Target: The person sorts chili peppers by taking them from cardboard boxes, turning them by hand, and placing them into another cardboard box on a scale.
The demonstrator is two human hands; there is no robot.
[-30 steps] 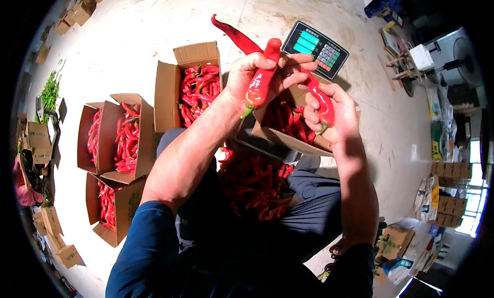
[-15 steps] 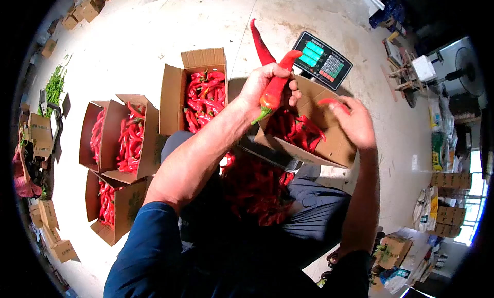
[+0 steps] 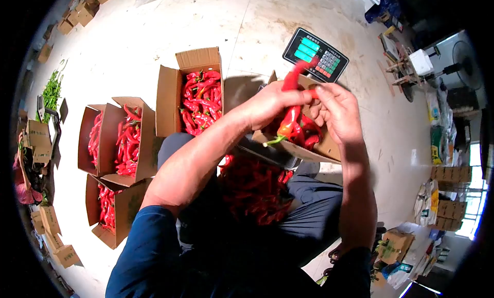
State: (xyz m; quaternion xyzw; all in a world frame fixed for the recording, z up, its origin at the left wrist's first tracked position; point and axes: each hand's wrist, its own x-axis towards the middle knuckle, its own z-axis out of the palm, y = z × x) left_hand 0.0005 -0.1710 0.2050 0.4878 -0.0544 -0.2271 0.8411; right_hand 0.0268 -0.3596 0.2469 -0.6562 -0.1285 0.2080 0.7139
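My left hand (image 3: 275,102) is closed round red chili peppers; one red chili pepper (image 3: 292,118) hangs below it, its green stem pointing down left. A blurred red length sticks up above the thumb. My right hand (image 3: 339,112) meets the left one, its thumb and fingers pinching a red chili pepper (image 3: 313,93) that is mostly hidden. Both hands are over an open cardboard box (image 3: 324,155) partly filled with red peppers, which my hands partly cover. Behind it stands a scale display (image 3: 316,55) with lit green readouts and a keypad.
A pile of red peppers (image 3: 252,192) lies between my legs. To the left stand an open box of peppers (image 3: 169,100) and several more pepper-filled boxes (image 3: 146,143). Green peppers (image 3: 51,94) lie at far left. A fan (image 3: 465,66) and stacked cartons (image 3: 452,210) are at right.
My right hand has moved left and up to meet my left hand, bringing its pepper along. The left hand has lowered slightly and turned. The view has shifted a little.
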